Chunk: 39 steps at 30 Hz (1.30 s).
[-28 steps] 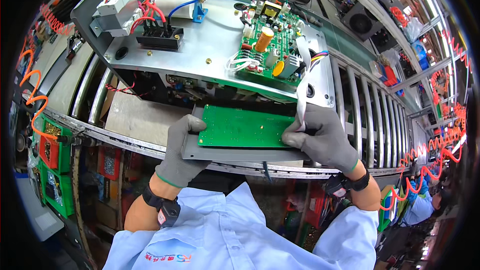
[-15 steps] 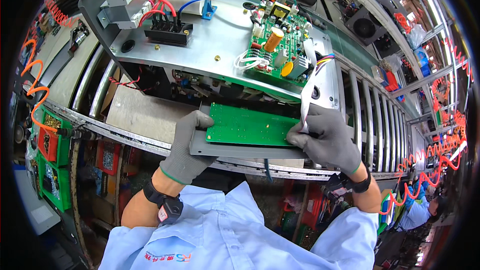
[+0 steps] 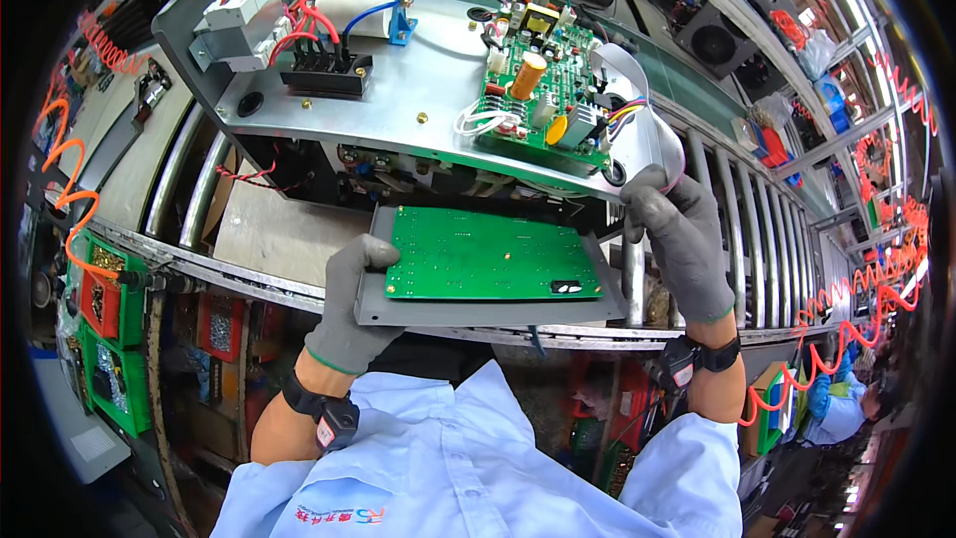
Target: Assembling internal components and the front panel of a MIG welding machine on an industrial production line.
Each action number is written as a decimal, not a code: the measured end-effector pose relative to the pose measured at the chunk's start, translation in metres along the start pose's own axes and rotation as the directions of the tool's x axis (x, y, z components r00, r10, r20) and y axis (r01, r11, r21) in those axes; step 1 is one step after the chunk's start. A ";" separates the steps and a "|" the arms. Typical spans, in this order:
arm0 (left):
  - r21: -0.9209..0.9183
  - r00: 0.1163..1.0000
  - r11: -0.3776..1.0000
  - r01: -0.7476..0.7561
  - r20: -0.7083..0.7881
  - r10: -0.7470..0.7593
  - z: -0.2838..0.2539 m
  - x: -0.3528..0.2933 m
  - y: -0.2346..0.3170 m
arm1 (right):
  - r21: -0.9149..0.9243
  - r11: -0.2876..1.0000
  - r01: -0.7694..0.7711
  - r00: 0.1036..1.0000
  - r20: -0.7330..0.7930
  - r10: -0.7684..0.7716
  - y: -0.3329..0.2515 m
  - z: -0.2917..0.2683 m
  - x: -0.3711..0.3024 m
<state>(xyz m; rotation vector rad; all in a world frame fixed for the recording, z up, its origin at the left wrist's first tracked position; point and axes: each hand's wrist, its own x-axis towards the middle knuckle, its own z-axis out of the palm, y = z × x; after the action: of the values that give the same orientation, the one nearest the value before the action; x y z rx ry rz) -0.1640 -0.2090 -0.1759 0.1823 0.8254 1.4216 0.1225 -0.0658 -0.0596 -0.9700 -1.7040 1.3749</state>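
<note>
My left hand (image 3: pixel 360 294), in a grey glove, grips the left end of a grey metal panel (image 3: pixel 468 315), thumb on top by the board's edge. A flat green circuit board (image 3: pixel 488 251) lies on that panel, with a small black connector (image 3: pixel 566 287) at its near right corner. Off the panel's right end, my gloved right hand (image 3: pixel 685 244) pinches a grey ribbon cable (image 3: pixel 659 144). The cable loops from a populated circuit board (image 3: pixel 548 90) on the metal chassis (image 3: pixel 388 134) just beyond. The cable's end is hidden by my fingers.
Red and blue wires run to a black terminal part (image 3: pixel 327 76) on the chassis. Metal rollers (image 3: pixel 747 229) extend to the right. Green and red bins (image 3: pixel 115 379) of small parts stand at left. Orange coiled hoses (image 3: pixel 70 169) hang at both sides. Another person (image 3: pixel 841 406) is at far right.
My right hand has moved from the board's right edge, up and right, taking the ribbon cable along. The black connector on the board has come into view. My left hand still grips the panel.
</note>
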 end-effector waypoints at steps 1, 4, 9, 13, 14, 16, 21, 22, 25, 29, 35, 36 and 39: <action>-0.043 0.998 0.999 -0.015 0.066 0.018 -0.006 -0.002 -0.001 | 0.048 0.999 0.026 0.999 -0.036 -0.024 0.001 0.002 -0.003; -0.163 1.000 0.986 0.024 -0.012 -0.027 -0.031 -0.019 0.005 | 0.032 0.999 0.014 0.997 -0.080 -0.012 0.005 0.013 -0.013; -0.016 0.965 0.987 -0.157 -0.216 0.150 -0.085 -0.072 0.024 | 0.211 0.976 -0.054 0.990 -0.114 0.079 0.013 0.018 -0.035; 0.016 0.905 0.949 -0.315 -0.298 0.305 -0.135 -0.094 0.039 | 0.417 0.906 -0.074 0.980 -0.136 0.143 0.029 0.023 -0.038; 0.027 0.902 0.946 -0.322 -0.294 0.316 -0.146 -0.096 0.039 | 0.443 0.891 -0.104 0.981 -0.101 0.165 0.033 0.024 -0.039; 0.013 0.894 0.941 -0.338 -0.307 0.326 -0.167 -0.097 0.036 | 0.489 0.867 -0.095 0.981 -0.100 0.164 0.040 0.030 -0.042; -0.057 0.857 0.904 -0.424 -0.347 0.381 -0.205 -0.095 0.036 | 0.555 0.830 -0.062 0.985 -0.101 0.142 0.049 0.034 -0.046; -0.055 0.858 0.906 -0.420 -0.349 0.377 -0.210 -0.094 0.037 | 0.550 0.834 -0.057 0.982 -0.119 0.146 0.051 0.034 -0.046; 0.066 0.847 0.926 -0.371 -0.384 0.367 -0.226 -0.091 0.040 | 0.542 0.837 -0.070 0.967 -0.167 0.190 0.057 0.033 -0.045; 0.460 0.786 0.847 -0.265 -0.405 0.467 -0.250 -0.080 0.048 | 0.497 0.862 -0.102 0.969 -0.148 0.200 0.065 0.035 -0.044; 0.971 0.577 0.191 0.144 -0.239 0.781 -0.259 -0.071 0.075 | 0.482 0.873 -0.068 0.950 -0.235 0.204 0.075 0.039 -0.043; 0.971 0.546 0.061 0.231 -0.181 0.818 -0.253 -0.071 0.075 | 0.473 0.880 -0.041 0.954 -0.245 0.175 0.076 0.040 -0.043; 0.826 0.519 -0.212 0.522 -0.110 0.847 -0.224 -0.069 0.074 | 0.460 0.887 -0.034 0.947 -0.267 0.175 0.076 0.039 -0.045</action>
<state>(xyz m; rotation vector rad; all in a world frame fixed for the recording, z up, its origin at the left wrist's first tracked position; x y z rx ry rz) -0.3525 -0.3379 -0.2671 1.0697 3.0193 0.5236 0.1161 -0.1116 -0.1445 -0.9522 -1.0500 1.5136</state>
